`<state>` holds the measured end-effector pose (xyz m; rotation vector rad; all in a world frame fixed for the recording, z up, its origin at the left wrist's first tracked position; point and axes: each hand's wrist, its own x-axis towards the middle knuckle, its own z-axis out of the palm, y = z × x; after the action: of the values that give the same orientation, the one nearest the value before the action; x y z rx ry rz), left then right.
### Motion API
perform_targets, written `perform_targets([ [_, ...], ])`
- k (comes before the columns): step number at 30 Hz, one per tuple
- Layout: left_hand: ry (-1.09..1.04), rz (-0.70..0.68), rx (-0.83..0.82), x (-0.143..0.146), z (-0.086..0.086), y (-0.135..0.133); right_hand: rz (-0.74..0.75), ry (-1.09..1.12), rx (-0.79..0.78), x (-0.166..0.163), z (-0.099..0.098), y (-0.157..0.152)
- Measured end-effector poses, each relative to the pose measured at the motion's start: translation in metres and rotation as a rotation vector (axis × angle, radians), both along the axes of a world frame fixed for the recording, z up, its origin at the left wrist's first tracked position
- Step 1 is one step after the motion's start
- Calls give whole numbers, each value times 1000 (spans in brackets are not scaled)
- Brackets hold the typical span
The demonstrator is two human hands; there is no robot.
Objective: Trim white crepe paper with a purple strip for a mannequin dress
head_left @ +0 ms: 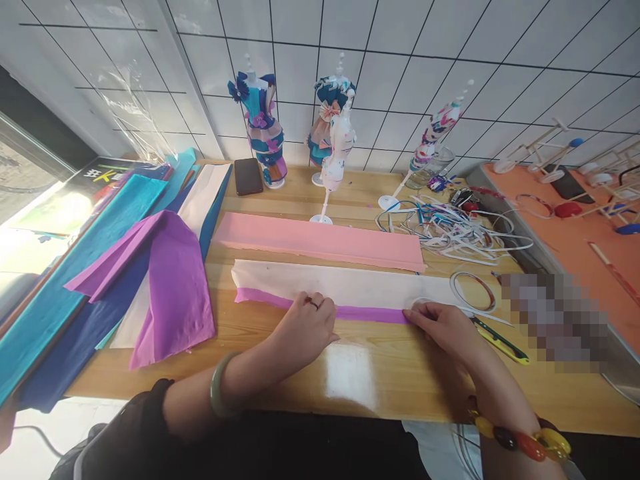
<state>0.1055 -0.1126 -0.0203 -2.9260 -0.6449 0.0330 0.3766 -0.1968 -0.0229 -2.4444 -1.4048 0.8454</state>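
Observation:
A white crepe paper strip (360, 287) lies lengthwise on the table before me, and a narrow purple crepe paper strip (373, 313) runs along its near edge. My left hand (309, 327), with a ring and curled fingers, is closed at the middle of that purple edge; its fingertips are partly hidden. Farther right, my right hand (447, 330) pinches the purple strip between thumb and fingers. Just beyond both hands, a pink paper strip (320, 241) lies flat. A roll of white tape (473, 292) and a yellow utility knife (500, 340) are beside my right hand.
Folded purple paper (177, 287) rests over blue sheets (95, 333) at left. Several small dressed mannequins, one wrapped in white (340, 147), stand at the back near a phone (249, 177). Tangled strips (450, 227) lie back right, beside an orange surface (590, 247).

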Motion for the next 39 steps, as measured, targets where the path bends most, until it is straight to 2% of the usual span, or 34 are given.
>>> perform_targets([
  [8, -24, -9, -34, 0, 1, 3, 23, 52, -42, 4, 3, 5],
  [14, -30, 52, -56, 2, 2, 5, 49, 106, -44, 5, 3, 6],
  [17, -56, 71, -14, 10, 4, 0, 41, 91, -65, 6, 1, 6],
  [22, -79, -25, -29, 34, 5, -12, 87, 81, -19, 8, -3, 5],
  [28, -117, -46, -41, 62, -3, -18, 106, 34, -4, 5, 0, 5],
  [33, -115, -30, -79, 68, -9, -15, 98, 2, 4, 3, 3, 6],
  [39, -139, -38, -130, 70, -5, -10, 107, -17, -5, 1, 4, 6],
])
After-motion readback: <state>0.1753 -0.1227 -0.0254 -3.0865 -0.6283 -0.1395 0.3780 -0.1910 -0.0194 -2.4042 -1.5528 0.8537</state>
